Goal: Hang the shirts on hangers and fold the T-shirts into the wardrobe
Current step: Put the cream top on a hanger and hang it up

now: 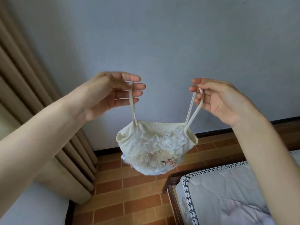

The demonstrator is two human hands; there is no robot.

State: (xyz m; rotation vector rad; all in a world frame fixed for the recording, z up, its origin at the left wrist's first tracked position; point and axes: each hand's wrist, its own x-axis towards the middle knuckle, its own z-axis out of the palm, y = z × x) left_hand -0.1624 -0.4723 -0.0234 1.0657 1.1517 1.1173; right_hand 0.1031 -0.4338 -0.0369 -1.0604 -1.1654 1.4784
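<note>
Cream strap top held up by both hands

Cream ribbed fabric makes the small strap top, which hangs in the air in the middle of the view, between the two raised forearms. The left hand pinches the top of the left strap between the thumb and the first finger, and the other fingers of this hand are stretched out almost straight. The right hand pinches the loop of the right strap in the same way, with its palm turned to the camera. The two hands are well apart, at about the same height, so the straps are pulled tight and the top hangs open below them. White fluffy trim covers the front of the top, and a small red checked bow sits near its lower edge.

Below, to the right, a white quilted mattress lies in a dark wooden bed frame. Under the top is the brick-patterned floor. On the left hang beige curtains, and behind everything is a plain grey-blue wall.
</note>
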